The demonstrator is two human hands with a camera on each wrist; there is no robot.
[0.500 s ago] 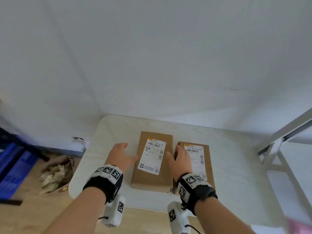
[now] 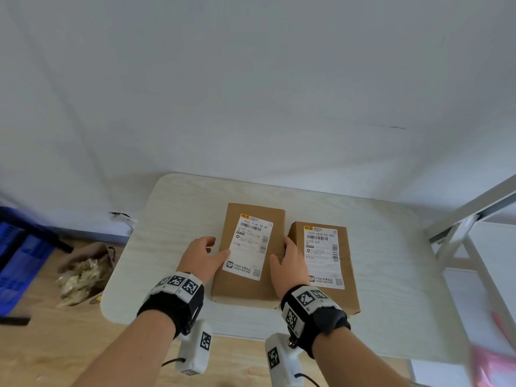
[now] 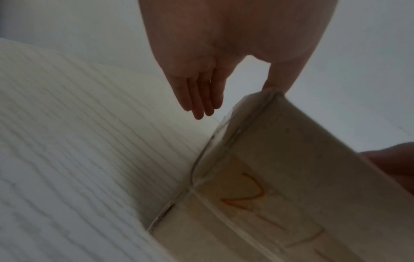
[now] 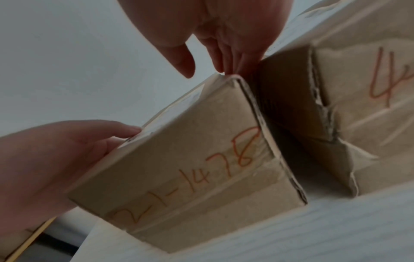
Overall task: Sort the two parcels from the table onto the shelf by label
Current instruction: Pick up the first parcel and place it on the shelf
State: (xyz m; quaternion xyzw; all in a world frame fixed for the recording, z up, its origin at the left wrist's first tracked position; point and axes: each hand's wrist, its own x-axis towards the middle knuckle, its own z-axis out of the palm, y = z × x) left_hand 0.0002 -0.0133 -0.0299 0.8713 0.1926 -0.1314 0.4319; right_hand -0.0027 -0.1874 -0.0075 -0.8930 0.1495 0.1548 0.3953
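Since both hands are framing the left parcel (image 2: 245,255), lift that one first. It lies flat on the bench (image 2: 173,219), label up, with the right parcel (image 2: 324,263) just beside it, seemingly a thin gap between. The left hand (image 2: 199,258) is spread: thumb on the parcel's top face by the label edge, fingers straight down its outer side, not yet under it. The right hand (image 2: 290,263) has its fingers slipped into the gap, against the parcel's other side, thumb free above the top; whether they press firmly I can't tell, the wrist view is dim. Advice: squeeze evenly from both sides, get fingertips under the bottom edge, lift straight up so the neighbour isn't dragged. Keep the label facing up to read it. The shelf frame (image 2: 474,208) stands right of the right parcel.
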